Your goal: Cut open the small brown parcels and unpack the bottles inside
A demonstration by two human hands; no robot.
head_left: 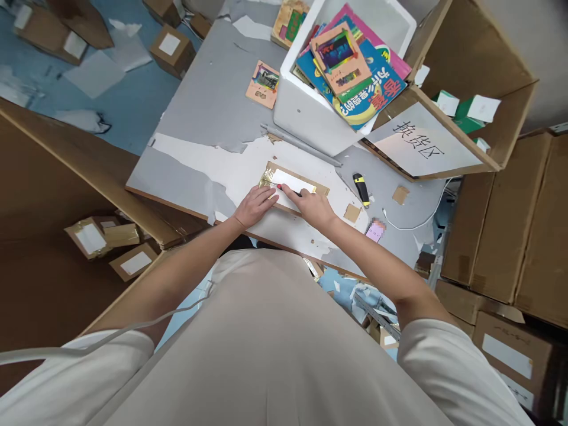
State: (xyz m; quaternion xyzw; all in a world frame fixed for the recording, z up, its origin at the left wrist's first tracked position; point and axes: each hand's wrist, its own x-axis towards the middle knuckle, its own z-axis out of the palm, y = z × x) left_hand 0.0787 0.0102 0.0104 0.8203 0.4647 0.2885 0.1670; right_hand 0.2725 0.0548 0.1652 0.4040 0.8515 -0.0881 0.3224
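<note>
A flat cardboard box (288,182) with a white label and shiny tape at its left end lies on the table in front of me. My left hand (256,204) rests by the box's near left corner, its fingers stretched out and touching the edge. Closed around a slim black-and-red tool (279,186) is my right hand (314,207), over the box's near side. The tool's thin metal end points left across the taped end; its exact kind is hard to make out. A black-and-yellow utility knife (361,190) lies to the right of the box.
A white foam box (310,115) with books stands at the back, beside an open carton (479,157) bearing a handwritten sign. A pink card (376,229), cardboard scraps and a white cable (410,229) lie on the right. A large carton (89,160) stands at the left.
</note>
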